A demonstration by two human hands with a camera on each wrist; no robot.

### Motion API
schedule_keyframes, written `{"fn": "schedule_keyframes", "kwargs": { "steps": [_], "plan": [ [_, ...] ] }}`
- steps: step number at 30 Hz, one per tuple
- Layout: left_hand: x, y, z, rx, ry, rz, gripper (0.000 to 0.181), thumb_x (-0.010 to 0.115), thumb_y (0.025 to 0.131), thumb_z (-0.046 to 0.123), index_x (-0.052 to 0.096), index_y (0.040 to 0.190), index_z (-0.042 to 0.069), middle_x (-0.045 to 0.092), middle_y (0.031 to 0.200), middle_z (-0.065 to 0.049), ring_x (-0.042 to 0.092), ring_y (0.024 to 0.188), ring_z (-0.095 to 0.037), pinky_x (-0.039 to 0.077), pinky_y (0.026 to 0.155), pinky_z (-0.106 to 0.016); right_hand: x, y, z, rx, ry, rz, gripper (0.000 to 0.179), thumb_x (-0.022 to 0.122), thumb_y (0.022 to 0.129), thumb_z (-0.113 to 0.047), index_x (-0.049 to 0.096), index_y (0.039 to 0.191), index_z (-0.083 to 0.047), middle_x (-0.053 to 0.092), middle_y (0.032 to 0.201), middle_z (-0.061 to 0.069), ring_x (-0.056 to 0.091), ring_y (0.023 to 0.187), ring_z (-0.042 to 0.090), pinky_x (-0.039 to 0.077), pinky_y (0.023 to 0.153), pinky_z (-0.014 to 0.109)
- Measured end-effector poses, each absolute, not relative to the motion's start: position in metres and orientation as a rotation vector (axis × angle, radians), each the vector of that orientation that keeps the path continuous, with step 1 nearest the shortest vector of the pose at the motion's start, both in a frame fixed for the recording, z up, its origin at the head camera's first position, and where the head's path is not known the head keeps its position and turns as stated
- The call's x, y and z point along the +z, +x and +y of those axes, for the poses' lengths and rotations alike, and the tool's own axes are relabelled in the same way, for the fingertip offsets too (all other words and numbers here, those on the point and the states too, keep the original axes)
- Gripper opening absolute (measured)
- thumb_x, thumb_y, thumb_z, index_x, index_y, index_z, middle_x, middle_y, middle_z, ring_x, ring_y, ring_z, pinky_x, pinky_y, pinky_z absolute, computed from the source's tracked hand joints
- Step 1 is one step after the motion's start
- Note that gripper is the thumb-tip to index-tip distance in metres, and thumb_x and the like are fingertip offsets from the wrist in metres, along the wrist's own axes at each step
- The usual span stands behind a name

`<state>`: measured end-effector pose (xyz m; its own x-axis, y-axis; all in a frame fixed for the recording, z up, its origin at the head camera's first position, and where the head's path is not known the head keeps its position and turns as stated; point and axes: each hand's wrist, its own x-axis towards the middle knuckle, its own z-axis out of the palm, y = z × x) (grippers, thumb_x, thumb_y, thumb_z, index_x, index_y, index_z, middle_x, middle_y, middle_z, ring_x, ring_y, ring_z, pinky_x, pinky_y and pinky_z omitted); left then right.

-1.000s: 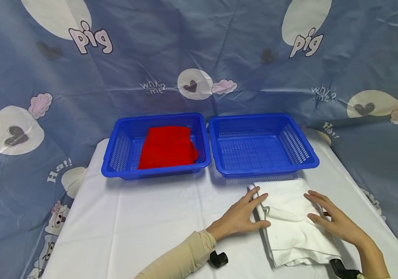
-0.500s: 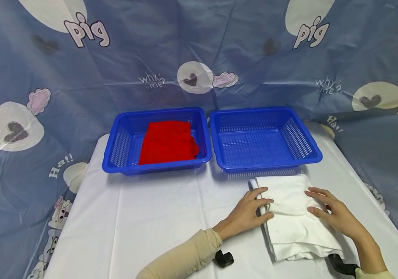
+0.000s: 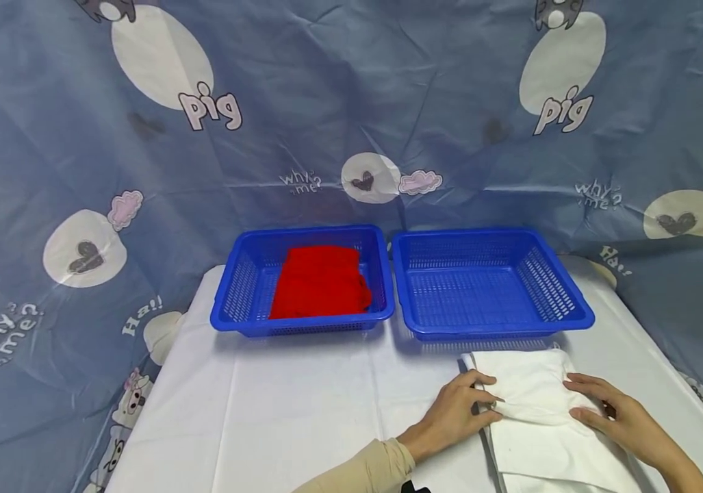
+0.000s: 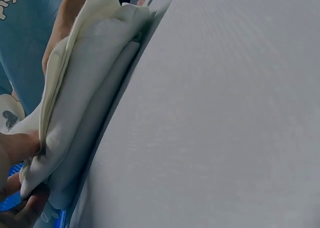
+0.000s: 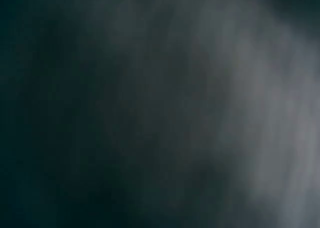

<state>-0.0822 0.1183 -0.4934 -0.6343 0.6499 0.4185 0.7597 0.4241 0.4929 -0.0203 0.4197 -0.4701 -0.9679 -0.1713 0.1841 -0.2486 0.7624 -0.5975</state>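
Note:
A folded white cloth (image 3: 536, 387) lies on the table in front of the right-hand basket. At its left edge my left hand (image 3: 452, 416) pinches the layers, the fingertips gathering a small crease. The left wrist view shows the thumb (image 4: 22, 145) on one side of the folded white layers (image 4: 82, 95) and fingers (image 4: 35, 203) tucked at the other. My right hand (image 3: 625, 419) grips the opposite edge, index finger and thumb over the top, the other fingers partly hidden. The right wrist view is dark and blurred.
Two blue plastic baskets stand side by side at the back. In the left basket (image 3: 234, 327) lies a folded red cloth (image 3: 320, 282); the right basket (image 3: 493, 332) shows its bare bottom. A white sheet (image 3: 302, 390) covers the table, and a blue printed curtain (image 3: 302, 89) hangs behind.
The left fingers have drawn in closer on the cloth's left edge. The right hand stays at the right edge. The head view has shifted, so everything sits lower in it.

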Motion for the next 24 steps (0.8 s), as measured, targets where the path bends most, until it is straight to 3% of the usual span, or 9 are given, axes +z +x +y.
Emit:
{"fn": "schedule_keyframes", "kwargs": {
  "steps": [12,17,24],
  "plan": [
    [-0.4951,-0.0854,0.1191,-0.996,-1.274,-2.474,0.019,0.068,0.086,0.033,0.075,0.099,0.022,0.063,0.12,0.008,0.06,0.107,-0.002,0.041,0.093,-0.008,-0.4732,-0.019,0.4185,0.992,0.292,-2.857,0.038,0.069,0.086,-0.016,0.063,0.123,-0.012,0.039,0.13,-0.035,0.027,0.111,-0.032,0.034,0.074,-0.002],
    [-0.4954,-0.0854,0.1205,-0.971,-1.274,-2.464,0.019,0.068,0.087,0.032,0.075,0.099,0.02,0.065,0.117,0.009,0.061,0.104,0.0,0.041,0.092,-0.007,-0.4748,-0.018,0.4177,0.97,0.205,-2.848,0.031,0.069,0.086,-0.021,0.068,0.117,-0.013,0.041,0.124,-0.04,0.028,0.107,-0.034,0.035,0.071,-0.001],
    [-0.4945,-0.0847,0.1225,-0.891,-1.283,-2.417,0.017,0.069,0.086,0.027,0.075,0.101,0.021,0.066,0.113,0.011,0.061,0.103,0.002,0.041,0.092,-0.006,-0.4805,-0.0176,0.4155,0.957,0.184,-2.749,0.022,0.071,0.084,-0.017,0.073,0.105,-0.013,0.052,0.118,-0.038,0.037,0.104,-0.031,0.038,0.069,-0.001]
  ]
}}
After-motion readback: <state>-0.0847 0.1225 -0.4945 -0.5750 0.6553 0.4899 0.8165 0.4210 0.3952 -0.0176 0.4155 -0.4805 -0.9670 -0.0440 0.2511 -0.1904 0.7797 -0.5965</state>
